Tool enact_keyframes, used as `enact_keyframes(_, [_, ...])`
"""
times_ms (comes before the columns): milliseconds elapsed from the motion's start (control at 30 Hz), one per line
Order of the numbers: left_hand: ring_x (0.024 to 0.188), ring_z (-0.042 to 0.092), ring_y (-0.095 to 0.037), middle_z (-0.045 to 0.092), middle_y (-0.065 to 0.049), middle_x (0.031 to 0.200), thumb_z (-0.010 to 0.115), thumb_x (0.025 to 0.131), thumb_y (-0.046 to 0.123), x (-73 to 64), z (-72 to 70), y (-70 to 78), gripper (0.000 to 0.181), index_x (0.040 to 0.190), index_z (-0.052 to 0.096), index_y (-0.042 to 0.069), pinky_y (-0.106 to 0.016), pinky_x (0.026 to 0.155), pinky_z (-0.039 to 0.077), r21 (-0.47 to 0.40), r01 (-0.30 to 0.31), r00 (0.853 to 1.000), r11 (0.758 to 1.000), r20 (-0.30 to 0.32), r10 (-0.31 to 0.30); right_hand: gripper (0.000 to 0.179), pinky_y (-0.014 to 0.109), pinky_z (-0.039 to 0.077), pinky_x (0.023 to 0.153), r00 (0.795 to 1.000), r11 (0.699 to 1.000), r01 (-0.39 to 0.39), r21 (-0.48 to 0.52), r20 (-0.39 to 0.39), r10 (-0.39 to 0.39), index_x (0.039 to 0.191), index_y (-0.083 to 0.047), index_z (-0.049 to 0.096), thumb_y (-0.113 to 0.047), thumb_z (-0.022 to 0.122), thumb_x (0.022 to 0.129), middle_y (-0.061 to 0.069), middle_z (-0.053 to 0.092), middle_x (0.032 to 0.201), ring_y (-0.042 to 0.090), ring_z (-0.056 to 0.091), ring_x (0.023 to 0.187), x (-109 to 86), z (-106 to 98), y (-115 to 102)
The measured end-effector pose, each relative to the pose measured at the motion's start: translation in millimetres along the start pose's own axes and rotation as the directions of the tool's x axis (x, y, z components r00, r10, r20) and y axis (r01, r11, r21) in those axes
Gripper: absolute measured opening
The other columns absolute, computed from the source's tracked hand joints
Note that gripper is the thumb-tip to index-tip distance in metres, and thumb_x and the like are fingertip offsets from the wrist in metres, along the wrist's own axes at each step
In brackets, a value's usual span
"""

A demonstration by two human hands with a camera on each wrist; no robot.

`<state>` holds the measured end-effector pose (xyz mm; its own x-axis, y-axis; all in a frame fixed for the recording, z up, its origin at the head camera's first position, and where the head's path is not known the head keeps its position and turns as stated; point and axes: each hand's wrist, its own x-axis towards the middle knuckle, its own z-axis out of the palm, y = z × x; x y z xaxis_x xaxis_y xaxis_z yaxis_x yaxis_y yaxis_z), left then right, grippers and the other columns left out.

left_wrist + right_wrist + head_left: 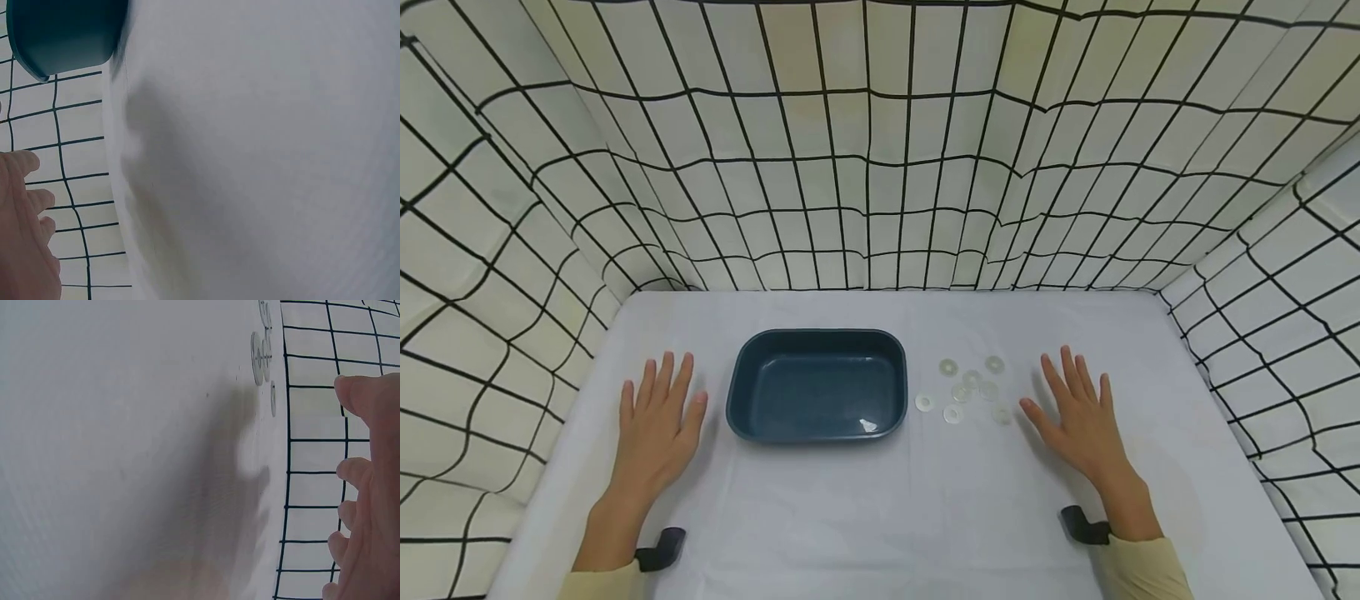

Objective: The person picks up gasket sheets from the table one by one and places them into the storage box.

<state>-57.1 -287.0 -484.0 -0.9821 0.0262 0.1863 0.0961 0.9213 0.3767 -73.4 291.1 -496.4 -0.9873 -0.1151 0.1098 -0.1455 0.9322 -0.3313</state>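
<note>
The tray (pixel 816 392) is plain dark blue, the rings (pixel 943 367) translucent whitish, the surface (pixel 820 508) white, the walls (pixel 891 125) off-white behind a black grid (pixel 868 159), the sleeves (pixel 1150 568) pale yellow.

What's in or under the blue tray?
Inside the blue tray: only its own bare bottom, with some glare. White cloth shows around it; whatever lies directly beneath is covered, so can't tell.

The right grip (pixel 380 487) hovers near clear discs (pixel 257 370).
</note>
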Motion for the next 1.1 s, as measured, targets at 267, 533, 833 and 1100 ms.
enact_keyframes(267, [0.167,0.005,-0.043,0.019,-0.026,0.175,0.040,0.112,0.042,0.0,-1.9,12.6,0.069,0.169,0.023,0.007,-0.068,0.132,-0.002,-0.040,-0.036,0.998,0.999,-0.047,0.034,0.085,0.077,0.011,0.128,0.998,0.999,0.050,-0.001,-0.035,-0.050,0.167,-0.012,0.034,-0.049,0.068,0.099,0.023,0.019,0.176,0.050,0.020,0.162,2.7,-4.9,-11.5])
enact_keyframes(533, [0.168,0.009,-0.039,0.020,-0.024,0.176,0.050,0.110,0.037,3.7,-3.4,28.8,0.071,0.169,0.023,0.009,-0.060,0.136,0.001,-0.109,-0.116,0.992,0.987,-0.069,0.109,0.086,0.075,0.017,0.127,0.996,0.996,0.087,-0.003,-0.035,-0.087,0.165,-0.013,0.037,-0.047,0.074,0.095,0.022,0.024,0.175,0.049,0.024,0.161,4.8,-2.2,-21.3])
enact_keyframes(833, [0.162,0.025,-0.045,0.026,-0.022,0.175,0.063,0.104,0.033,16.5,2.6,47.0,0.080,0.169,0.025,0.008,-0.054,0.137,0.011,-0.158,-0.159,0.986,0.975,-0.074,0.149,0.075,0.071,0.032,0.123,0.993,0.993,0.119,-0.004,0.007,-0.119,0.157,-0.005,0.050,-0.038,0.077,0.095,0.022,0.039,0.169,0.047,0.045,0.151,6.3,8.3,-38.4])
enact_keyframes(1100, [0.162,0.025,-0.046,0.027,-0.022,0.174,0.064,0.104,0.036,26.6,16.7,59.0,0.079,0.167,0.028,0.006,-0.059,0.135,0.018,-0.193,-0.137,0.990,0.971,-0.036,0.133,0.060,0.061,0.055,0.105,0.987,0.988,0.155,-0.005,-0.042,-0.155,0.139,-0.002,0.066,-0.027,0.087,0.088,0.020,0.065,0.142,0.042,0.068,0.123,7.9,17.8,-50.3])
